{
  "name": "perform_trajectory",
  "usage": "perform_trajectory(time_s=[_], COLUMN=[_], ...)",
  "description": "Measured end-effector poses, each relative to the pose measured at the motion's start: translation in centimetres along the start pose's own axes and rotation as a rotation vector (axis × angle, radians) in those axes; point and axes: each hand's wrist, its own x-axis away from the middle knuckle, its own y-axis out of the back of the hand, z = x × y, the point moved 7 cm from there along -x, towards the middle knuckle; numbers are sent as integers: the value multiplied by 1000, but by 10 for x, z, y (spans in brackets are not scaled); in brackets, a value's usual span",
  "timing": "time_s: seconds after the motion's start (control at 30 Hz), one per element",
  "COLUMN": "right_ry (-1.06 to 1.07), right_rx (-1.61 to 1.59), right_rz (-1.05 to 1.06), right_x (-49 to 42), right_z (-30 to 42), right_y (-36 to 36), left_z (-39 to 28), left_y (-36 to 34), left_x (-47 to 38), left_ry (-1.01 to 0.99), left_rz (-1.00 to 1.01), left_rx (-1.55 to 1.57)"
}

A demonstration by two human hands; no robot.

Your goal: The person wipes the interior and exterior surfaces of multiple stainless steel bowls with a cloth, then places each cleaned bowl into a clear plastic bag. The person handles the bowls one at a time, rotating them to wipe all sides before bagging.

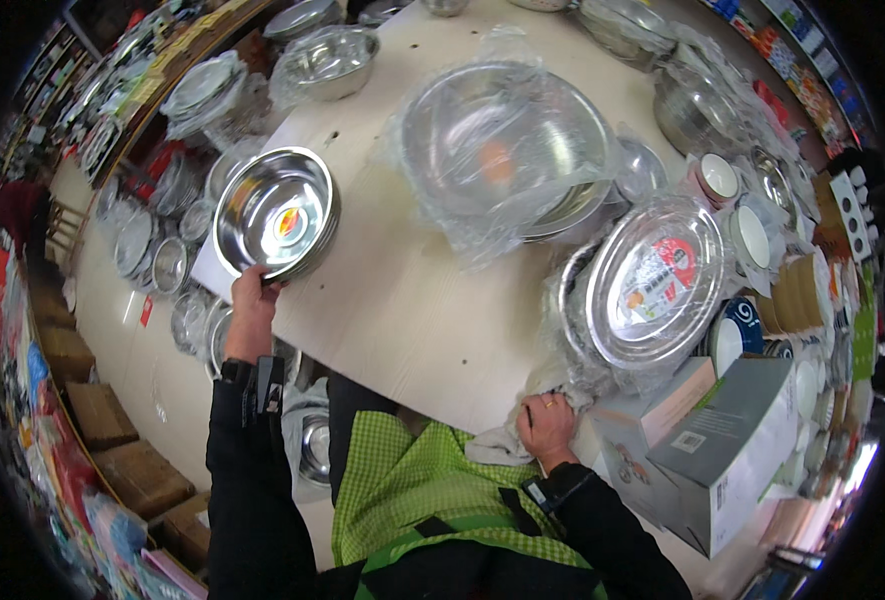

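Note:
My left hand (253,300) grips the near rim of a stack of shiny stainless steel basins (273,210) at the left edge of the pale wooden table (382,322). A red and yellow sticker lies inside the top basin. Near the table's front edge, my right hand (546,426) is closed on a grey cloth (498,446). Beyond it, to the right, oval steel trays in clear plastic (656,281) lean at a tilt. Large steel basins wrapped in plastic (502,142) occupy the table's far middle.
Grey cardboard boxes (727,442) stand close to my right arm. Bowls (750,236) and plastic-wrapped steel pots (694,105) line the right side. More wrapped basins (326,64) sit at the far left. Steel bowls (172,264) stand low beside the table, and brown cartons (138,476) line the aisle.

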Motion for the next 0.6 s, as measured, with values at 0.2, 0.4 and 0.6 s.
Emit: perform_trajectory(time_s=[0.2, 0.4, 0.6], right_ry=[-2, 8, 7], right_rx=[-10, -3, -14], right_rz=[-21, -51, -28], right_x=[-1, -4, -5], right_z=[2, 2, 3], right_y=[5, 10, 13], left_z=[4, 83, 113], left_y=[-24, -106, -259], left_x=[14, 140, 206], left_ry=[-54, 191, 255], left_rz=[130, 337, 816], left_rx=[59, -59, 22])
